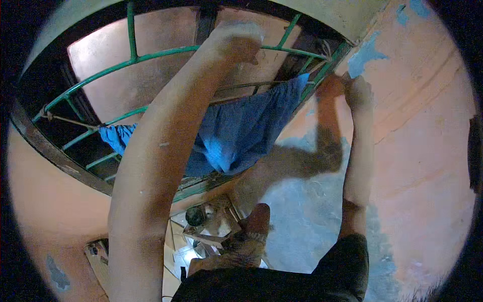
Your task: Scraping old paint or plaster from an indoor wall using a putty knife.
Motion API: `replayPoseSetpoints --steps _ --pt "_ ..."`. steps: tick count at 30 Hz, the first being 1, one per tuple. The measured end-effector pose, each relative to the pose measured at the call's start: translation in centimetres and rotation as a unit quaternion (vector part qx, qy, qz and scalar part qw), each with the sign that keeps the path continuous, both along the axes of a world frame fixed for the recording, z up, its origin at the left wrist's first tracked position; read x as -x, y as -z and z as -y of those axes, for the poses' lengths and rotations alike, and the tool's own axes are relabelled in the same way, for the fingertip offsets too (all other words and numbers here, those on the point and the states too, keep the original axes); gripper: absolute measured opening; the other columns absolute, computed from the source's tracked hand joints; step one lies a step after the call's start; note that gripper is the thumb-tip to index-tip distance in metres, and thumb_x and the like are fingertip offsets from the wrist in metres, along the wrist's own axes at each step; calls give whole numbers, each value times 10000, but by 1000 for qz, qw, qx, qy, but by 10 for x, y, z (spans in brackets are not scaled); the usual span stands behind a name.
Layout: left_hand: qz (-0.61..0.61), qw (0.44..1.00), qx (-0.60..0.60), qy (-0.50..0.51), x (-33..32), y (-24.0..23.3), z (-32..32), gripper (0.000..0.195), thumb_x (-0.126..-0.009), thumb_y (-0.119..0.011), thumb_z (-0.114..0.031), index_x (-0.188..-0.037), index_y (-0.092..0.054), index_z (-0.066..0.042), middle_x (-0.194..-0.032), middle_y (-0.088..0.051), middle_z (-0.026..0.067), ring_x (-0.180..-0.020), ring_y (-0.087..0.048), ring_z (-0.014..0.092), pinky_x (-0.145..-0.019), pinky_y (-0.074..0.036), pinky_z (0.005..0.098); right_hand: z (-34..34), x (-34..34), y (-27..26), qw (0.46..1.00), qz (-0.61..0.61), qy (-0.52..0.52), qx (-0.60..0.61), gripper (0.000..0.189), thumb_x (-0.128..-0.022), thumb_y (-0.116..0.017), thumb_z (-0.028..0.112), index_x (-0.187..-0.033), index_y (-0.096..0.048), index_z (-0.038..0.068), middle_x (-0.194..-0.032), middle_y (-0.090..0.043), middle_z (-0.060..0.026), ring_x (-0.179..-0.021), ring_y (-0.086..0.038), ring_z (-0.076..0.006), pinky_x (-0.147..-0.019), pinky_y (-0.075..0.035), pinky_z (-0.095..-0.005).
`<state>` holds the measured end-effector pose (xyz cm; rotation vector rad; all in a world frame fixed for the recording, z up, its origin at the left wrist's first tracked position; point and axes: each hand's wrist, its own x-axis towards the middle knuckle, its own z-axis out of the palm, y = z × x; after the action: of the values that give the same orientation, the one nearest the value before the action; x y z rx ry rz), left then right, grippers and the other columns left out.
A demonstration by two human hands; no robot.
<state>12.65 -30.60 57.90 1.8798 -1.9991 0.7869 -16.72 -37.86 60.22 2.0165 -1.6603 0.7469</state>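
My left hand [241, 43], curled and blurred, is raised in front of the upper bar of a green metal window grille [166, 54]; a pale patch shows at its top, and I cannot tell whether it holds anything. My right hand [358, 90] is up by the grille's right corner, close to the wall; its fingers are unclear. Between my arms a blue cloth [241, 128] hangs across the grille, its upper right corner drawn up to the frame. The cloth's left end meets a cord [71, 122] tied to the grille. My left forearm hides part of the cloth.
The painted wall [419, 124] at the right has peeling blue-grey patches and bears my arm's shadow. Thin strands [325, 49] are tied at the grille's upper right. Far below are a wooden frame-like object [207, 239], a dark round item [195, 215] and light flooring.
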Motion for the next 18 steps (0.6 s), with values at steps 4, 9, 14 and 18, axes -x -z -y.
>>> replayPoseSetpoints --steps 4,9,14,18 --pt "7 999 -38 28 21 -19 -14 340 -615 -728 -348 -832 -669 -93 -881 -647 82 -774 -623 286 -648 -500 425 6 38 -6 996 -35 59 58 261 -862 -438 241 -832 -552 10 -724 -592 -212 -692 -596 -365 -626 -479 -450" --pt "0 998 -42 55 31 -12 15 385 -631 -721 -369 -869 -660 -72 -924 -634 111 -849 -610 283 -719 -495 412 -46 50 -29 998 -44 -26 -23 322 -769 -561 294 -852 -592 -16 -890 -587 -248 -875 -560 -397 -715 -451 -452" --pt "-141 949 -273 -76 -76 20 87 395 -641 -711 -376 -904 -654 -87 -915 -639 92 -849 -612 275 -713 -494 418 22 -14 17 985 -144 -76 49 321 -815 -508 300 -863 -579 -10 -815 -598 -221 -797 -579 -377 -677 -470 -435" --pt "-3 996 -64 62 31 -39 -5 394 -632 -712 -370 -901 -653 -87 -898 -643 95 -838 -614 274 -710 -495 416 19 73 8 997 -75 21 7 303 -842 -479 301 -788 -555 13 -714 -595 -211 -696 -603 -354 -632 -483 -436"
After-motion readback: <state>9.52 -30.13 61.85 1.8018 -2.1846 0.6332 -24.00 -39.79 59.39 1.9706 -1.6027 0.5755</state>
